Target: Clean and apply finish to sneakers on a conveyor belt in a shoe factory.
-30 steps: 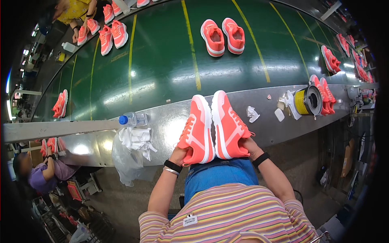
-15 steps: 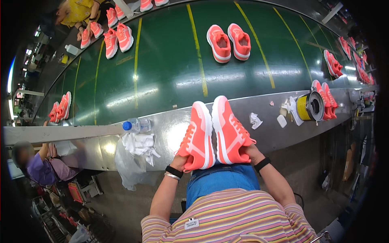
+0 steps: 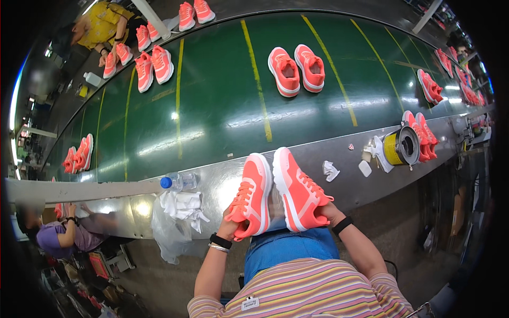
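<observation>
My left hand [image 3: 227, 229] grips a coral-pink sneaker [image 3: 254, 195] with a white sole by its heel. In my right hand [image 3: 331, 213] is a matching sneaker [image 3: 301, 192], also held at the heel end. Both shoes point away from me, above the near edge of the metal ledge and my lap. Their soles face each other with a narrow gap between them, and the laced uppers turn outward. Most of my fingers are hidden behind the shoes.
A green conveyor belt [image 3: 212, 100] carries several coral sneaker pairs, one pair [image 3: 297, 70] straight ahead. On the metal ledge [image 3: 350, 185] are a bottle [image 3: 183, 181], white cloths [image 3: 183, 206], a yellow-banded can [image 3: 401, 147] and another pair [image 3: 421, 135]. Other people work at left.
The view has tilted, so the scene sits lower. My hands have turned the shoes slightly, bringing their toes closer together. At lower left, another person's arm has moved.
</observation>
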Action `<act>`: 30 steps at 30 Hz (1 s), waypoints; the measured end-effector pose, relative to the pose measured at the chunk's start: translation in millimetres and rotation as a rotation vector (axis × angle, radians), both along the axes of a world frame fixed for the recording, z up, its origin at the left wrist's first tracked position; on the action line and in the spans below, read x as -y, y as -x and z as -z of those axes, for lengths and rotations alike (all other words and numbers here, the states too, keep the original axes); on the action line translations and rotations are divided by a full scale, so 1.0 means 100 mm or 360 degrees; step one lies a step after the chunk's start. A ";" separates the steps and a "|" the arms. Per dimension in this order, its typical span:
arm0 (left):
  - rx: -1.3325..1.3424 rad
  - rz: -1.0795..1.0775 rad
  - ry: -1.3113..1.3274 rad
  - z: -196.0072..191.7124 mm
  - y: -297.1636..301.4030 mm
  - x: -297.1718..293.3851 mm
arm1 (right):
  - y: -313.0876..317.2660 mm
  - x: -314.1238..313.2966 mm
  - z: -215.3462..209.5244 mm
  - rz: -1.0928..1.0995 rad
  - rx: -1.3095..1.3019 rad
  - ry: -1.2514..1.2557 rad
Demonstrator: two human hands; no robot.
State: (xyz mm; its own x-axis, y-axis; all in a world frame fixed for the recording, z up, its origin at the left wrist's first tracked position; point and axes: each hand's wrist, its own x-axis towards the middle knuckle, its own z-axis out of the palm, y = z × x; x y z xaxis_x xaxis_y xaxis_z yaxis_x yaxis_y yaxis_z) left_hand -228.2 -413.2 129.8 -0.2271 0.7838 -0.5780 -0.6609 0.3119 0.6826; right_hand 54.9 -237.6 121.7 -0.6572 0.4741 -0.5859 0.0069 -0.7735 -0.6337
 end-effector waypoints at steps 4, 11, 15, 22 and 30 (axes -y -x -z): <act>-0.1216 0.0113 0.0037 0.18 0.03 -0.02 | 0.16 0.05 -0.06 0.0130 -0.0172 0.0303; -0.1608 0.0474 -0.0095 -1.30 -0.52 -0.56 | 0.23 0.11 -0.14 0.0031 0.0088 0.0052; -0.0487 0.0473 0.0071 -0.82 -0.90 -0.87 | 0.15 0.11 -0.26 -0.0216 0.0027 -0.0137; 0.0076 0.0396 0.0420 -0.51 -1.02 -0.71 | -0.37 -0.83 -0.45 -0.0177 0.0870 -0.1568; -0.0195 0.0559 0.0478 -0.48 -1.15 -0.79 | 0.04 -0.88 -0.13 0.0205 0.0816 -0.1624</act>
